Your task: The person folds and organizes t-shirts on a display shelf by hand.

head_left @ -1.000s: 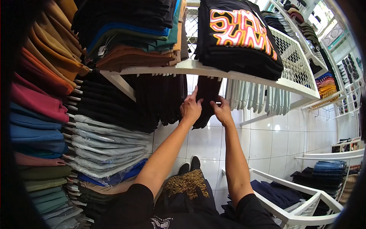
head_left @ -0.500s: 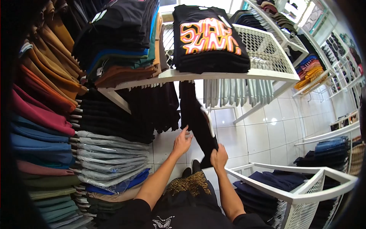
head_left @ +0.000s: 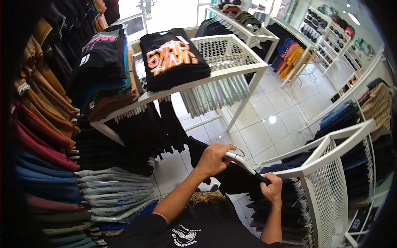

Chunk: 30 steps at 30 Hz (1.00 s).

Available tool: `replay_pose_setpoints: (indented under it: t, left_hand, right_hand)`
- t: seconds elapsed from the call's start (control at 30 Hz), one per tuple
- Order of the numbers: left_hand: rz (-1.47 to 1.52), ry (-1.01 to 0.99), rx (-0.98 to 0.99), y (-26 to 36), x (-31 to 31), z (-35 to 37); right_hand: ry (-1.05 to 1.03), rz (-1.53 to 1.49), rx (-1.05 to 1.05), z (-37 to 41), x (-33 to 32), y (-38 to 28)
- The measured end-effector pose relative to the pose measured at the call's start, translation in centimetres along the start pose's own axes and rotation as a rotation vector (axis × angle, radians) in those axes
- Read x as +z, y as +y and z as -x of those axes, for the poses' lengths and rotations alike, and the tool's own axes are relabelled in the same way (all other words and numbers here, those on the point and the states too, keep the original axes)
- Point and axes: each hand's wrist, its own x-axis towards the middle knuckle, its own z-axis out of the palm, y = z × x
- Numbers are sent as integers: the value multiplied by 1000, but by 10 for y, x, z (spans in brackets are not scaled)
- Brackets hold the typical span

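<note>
A black garment hangs from a white hanger in front of my body. My left hand is closed around the hanger close to its metal hook. At the hanger's other end, my right hand grips the garment's edge in a fist. Part of the cloth falls to the left, below and behind my left wrist. More black garments hang from the rack just beyond it.
Ahead stands a white rack bearing a stack of printed black T-shirts and another folded pile. Hanging clothes line the left side. To the right is a white mesh-sided rack. Tiled floor runs between the racks.
My left hand has moved right from open beside the garment to a grip on the hanger by its hook. The garment has come away to the right, and the view has turned right.
</note>
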Motion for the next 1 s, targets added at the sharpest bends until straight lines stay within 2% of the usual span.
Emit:
replay_pose_setpoints:
  t: [0.3, 0.43, 0.5, 0.57, 0.63, 0.7, 0.73, 0.83, 0.9, 1.0]
  left_hand:
    - [151, -379, 215, 140, 30, -17]
    - [152, -579, 244, 201, 57, -16]
    - [250, -611, 279, 236, 75, -13]
    - [197, -652, 291, 270, 96, -10]
    - [301, -654, 201, 302, 125, 3]
    - [393, -598, 245, 332, 156, 19]
    - [372, -502, 322, 349, 169, 27]
    - [390, -445, 301, 400, 215, 55]
    - [263, -467, 305, 429, 242, 69]
    - [188, -521, 339, 472, 278, 87]
  right_hand:
    - [227, 33, 186, 107, -96, -11]
    - [352, 65, 156, 162, -140, -3]
    - [395, 117, 150, 195, -165, 3]
    - [495, 153, 112, 227, -190, 9]
    - [601, 182, 147, 261, -215, 14]
    - [681, 166, 178, 303, -240, 32]
    - [704, 184, 218, 324, -253, 40]
    - [758, 195, 246, 385, -292, 72]
    - [852, 45, 242, 424, -311, 87]
    - [1060, 45, 380, 475, -341, 114]
